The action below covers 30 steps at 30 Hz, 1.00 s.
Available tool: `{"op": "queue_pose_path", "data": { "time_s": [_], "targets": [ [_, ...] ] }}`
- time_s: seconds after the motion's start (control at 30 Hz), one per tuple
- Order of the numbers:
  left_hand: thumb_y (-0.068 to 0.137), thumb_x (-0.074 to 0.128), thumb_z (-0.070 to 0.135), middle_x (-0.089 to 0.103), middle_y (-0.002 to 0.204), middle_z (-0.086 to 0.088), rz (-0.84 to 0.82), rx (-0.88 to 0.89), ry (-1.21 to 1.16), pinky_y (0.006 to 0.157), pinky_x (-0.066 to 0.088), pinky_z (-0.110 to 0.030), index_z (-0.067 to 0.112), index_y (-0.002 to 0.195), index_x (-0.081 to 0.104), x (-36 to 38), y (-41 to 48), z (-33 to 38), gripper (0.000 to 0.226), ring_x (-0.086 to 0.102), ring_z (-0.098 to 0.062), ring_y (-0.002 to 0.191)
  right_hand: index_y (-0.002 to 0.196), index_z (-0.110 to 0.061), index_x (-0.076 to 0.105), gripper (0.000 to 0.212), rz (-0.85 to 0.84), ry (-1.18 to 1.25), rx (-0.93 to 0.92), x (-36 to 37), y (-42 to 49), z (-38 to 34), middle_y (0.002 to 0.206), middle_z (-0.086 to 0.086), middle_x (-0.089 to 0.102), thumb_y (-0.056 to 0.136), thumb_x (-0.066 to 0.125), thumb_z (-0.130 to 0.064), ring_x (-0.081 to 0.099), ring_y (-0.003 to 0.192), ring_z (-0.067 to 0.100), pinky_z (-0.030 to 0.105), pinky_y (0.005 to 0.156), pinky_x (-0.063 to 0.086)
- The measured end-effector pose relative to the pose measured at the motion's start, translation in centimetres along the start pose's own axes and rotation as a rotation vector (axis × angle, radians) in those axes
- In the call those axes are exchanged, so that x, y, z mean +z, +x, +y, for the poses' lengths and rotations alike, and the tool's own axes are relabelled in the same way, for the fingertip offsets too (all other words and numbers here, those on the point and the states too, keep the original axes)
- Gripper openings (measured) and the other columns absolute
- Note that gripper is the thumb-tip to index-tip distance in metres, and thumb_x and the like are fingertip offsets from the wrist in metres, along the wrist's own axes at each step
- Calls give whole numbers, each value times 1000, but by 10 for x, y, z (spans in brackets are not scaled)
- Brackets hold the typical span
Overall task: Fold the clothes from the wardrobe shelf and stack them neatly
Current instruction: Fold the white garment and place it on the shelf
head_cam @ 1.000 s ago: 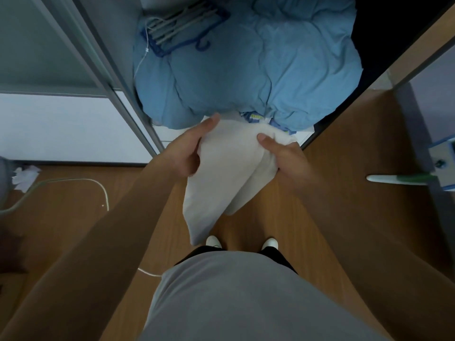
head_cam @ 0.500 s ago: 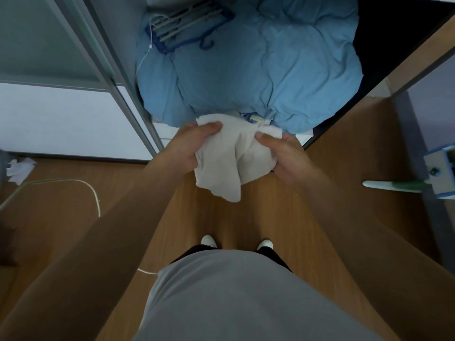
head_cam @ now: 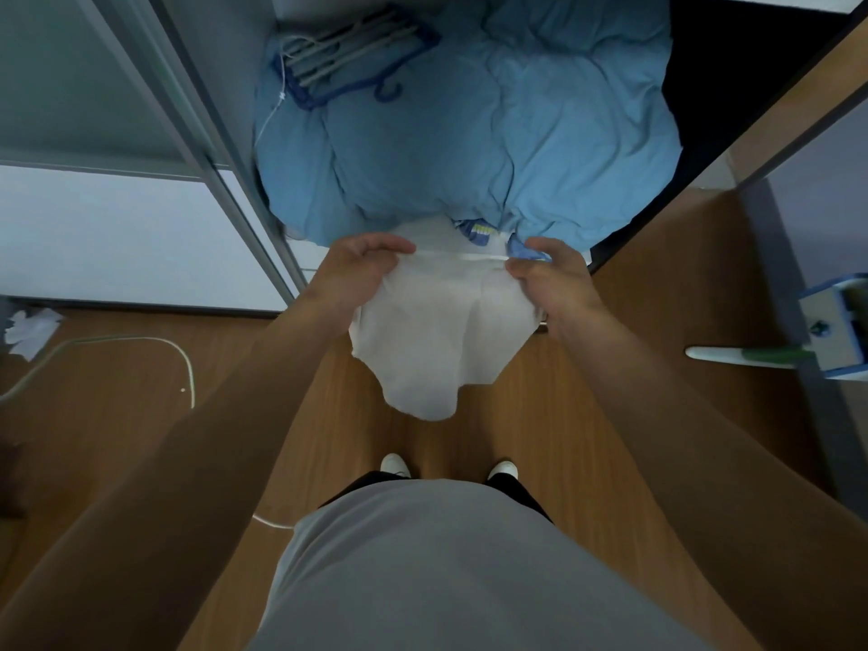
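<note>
1. The left hand [head_cam: 357, 270] and right hand [head_cam: 554, 274] hold a white garment [head_cam: 437, 331] stretched between them.
2. Each hand's fingers pinch one end of its top edge, which runs taut from one grip to the other.
3. Below the fingers the cloth hangs loose over the wooden floor [head_cam: 587, 368].
4. Just beyond the fingers, a blue duvet [head_cam: 469, 133] fills the wardrobe shelf, with hangers [head_cam: 347, 54] lying on it.

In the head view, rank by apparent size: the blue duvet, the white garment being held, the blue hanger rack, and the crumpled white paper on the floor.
Largest to smallest as they appear:
1. Puffy light-blue duvet in the wardrobe
2. White cloth garment, held up by both hands
3. Blue plastic hanger rack on the duvet
4. Crumpled white paper, partly cut off at the frame edge, so unsure.
</note>
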State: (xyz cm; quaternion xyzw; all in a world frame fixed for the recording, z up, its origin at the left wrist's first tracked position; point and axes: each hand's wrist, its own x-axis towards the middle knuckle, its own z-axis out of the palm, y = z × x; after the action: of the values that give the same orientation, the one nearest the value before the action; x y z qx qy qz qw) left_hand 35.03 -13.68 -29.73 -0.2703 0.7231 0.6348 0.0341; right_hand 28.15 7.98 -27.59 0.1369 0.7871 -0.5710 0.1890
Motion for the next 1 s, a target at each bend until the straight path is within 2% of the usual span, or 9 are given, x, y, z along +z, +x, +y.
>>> {"op": "queue_pose_path", "data": {
  "time_s": [0.07,0.13,0.27,0.4,0.47,0.7,0.87,0.93,1.0],
  "targets": [
    [98,56,12,64,125,2,-1,-57,31,95,51,-25,32,83,77,-1,5,-1,33,58,-20,113,128,-26,63,37,-114,-30,-77,-3,-3,1,119,0,62,93,67,-16,64,95,9,16,76,54],
    [97,56,10,66,122,-5,-15,-98,44,99,52,-31,30,79,76,-3,9,-2,33,60,-23,111,124,-30,67,33,-274,-141,-134,-3,-6,3,122,-1,62,92,70,-26,63,100,9,16,82,52],
    [94,59,6,71,110,-12,-41,-164,2,77,59,-25,23,76,76,-7,13,1,30,67,-19,90,143,-26,51,77,-491,-603,-273,6,-12,9,127,-8,52,75,84,-45,53,112,8,11,80,43],
    [92,64,9,70,113,-13,-109,-253,38,92,57,-37,20,83,78,-10,16,1,19,67,-28,103,102,-19,73,23,-395,-915,-498,15,-14,20,84,-8,55,87,75,-36,55,85,14,30,73,43],
    [91,70,17,70,115,-11,-144,-268,102,93,57,-38,19,98,77,-14,16,2,10,67,-27,104,88,-12,74,24,-359,-923,-544,13,-11,25,83,-2,57,91,70,-36,57,80,16,33,70,45],
    [50,85,71,62,120,12,-319,-160,165,84,54,-25,40,133,55,-42,11,-12,94,62,-10,106,81,-15,69,22,-412,-864,-521,0,4,22,104,3,55,95,66,-31,58,96,19,33,82,45],
    [77,86,32,48,139,10,-457,156,622,93,37,-18,33,147,40,-24,10,-34,84,47,-9,119,111,-7,72,26,-430,-790,-487,1,7,22,138,4,57,96,65,-26,57,120,19,26,96,41],
    [83,76,15,56,135,-2,-360,219,710,95,39,-25,21,141,51,-16,15,-42,63,52,-19,120,109,-8,73,26,-448,-769,-454,-2,9,21,115,6,69,96,65,-29,64,103,19,33,89,49],
    [87,70,14,62,124,-9,-204,247,745,93,41,-28,13,130,63,-13,18,-45,44,56,-24,115,79,-7,69,34,-431,-745,-388,-7,10,19,77,1,65,93,67,-38,61,68,5,23,63,45]
  ]
}}
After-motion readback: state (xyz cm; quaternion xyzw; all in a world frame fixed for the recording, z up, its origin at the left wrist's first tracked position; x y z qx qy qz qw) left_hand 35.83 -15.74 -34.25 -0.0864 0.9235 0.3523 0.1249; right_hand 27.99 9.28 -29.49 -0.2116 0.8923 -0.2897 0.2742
